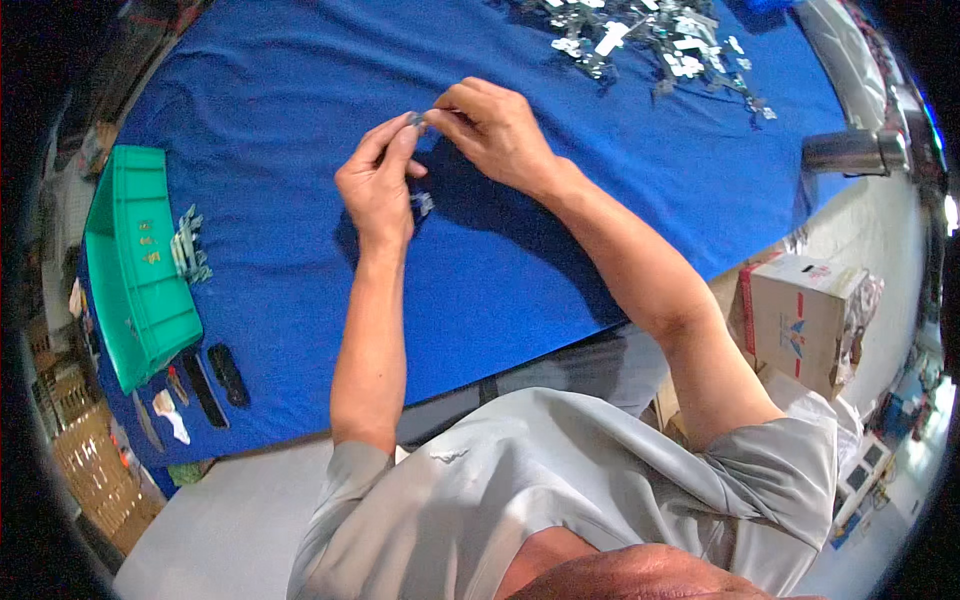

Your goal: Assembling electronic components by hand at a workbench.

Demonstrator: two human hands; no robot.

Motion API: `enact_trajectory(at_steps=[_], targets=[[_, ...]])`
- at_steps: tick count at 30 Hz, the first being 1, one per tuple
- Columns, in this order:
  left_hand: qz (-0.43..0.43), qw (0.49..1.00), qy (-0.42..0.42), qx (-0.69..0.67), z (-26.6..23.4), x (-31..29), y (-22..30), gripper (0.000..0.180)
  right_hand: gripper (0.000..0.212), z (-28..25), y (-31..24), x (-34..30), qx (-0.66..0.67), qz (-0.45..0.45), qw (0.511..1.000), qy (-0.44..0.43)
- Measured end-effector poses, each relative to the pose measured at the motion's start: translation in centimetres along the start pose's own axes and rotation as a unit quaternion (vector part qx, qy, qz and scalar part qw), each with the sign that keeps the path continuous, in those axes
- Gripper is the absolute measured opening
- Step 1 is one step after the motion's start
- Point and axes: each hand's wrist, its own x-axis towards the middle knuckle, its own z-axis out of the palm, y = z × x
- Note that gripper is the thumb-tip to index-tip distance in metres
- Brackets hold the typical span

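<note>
My left hand [378, 190] pinches a small dark grey part [415, 118] between thumb and fingertips, over the blue cloth. My right hand [492, 128] meets it from the right, thumb and forefinger closed at the same spot. Whatever lies between the right fingertips is too small to make out. Next to the left wrist, a small silvery metal piece [424, 205] shows against the cloth. At the far right of the table lies a loose pile of small white, silver and dark metal parts [660, 45].
A green plastic bin [150, 260] stands at the left edge, with several metal pieces [189, 245] beside it. Dark tools [228, 376] lie near its front end. A metal cylinder [850, 153] juts in at the right, above a white carton [805, 310] below table height.
</note>
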Motion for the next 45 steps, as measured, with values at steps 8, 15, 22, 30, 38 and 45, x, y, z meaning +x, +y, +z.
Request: enact_trajectory(at_steps=[8,15,22,30,38,45], targets=[[0.014,1.000,-0.010,0.007,0.3,0.0,-0.3,0.017,0.029,-0.1,0.0,-0.1,-0.009,0.037,0.999,-0.010],[0.013,1.000,-0.015,-0.002,0.4,-0.2,0.0,0.018,0.026,-0.7,0.4,-0.1,-0.024,0.044,0.997,-0.064],[0.000,1.000,-0.010,0.001,0.4,-0.2,0.4,0.018,0.033,-0.3,0.2,0.0,0.045,0.024,0.999,-0.013],[-0.026,1.000,-0.012,0.004,0.1,-0.2,0.1,0.018,0.032,-0.2,-0.2,-0.1,0.030,0.050,0.998,-0.012],[-0.004,1.000,-0.020,-0.011,0.1,0.0,-0.2,0.018,0.024,-0.2,0.1,-0.1,-0.030,0.056,0.997,-0.043],[-0.002,1.000,-0.011,0.004,0.4,-0.2,0.2,0.017,0.025,-0.3,0.3,-0.1,-0.037,0.047,0.996,-0.064]])
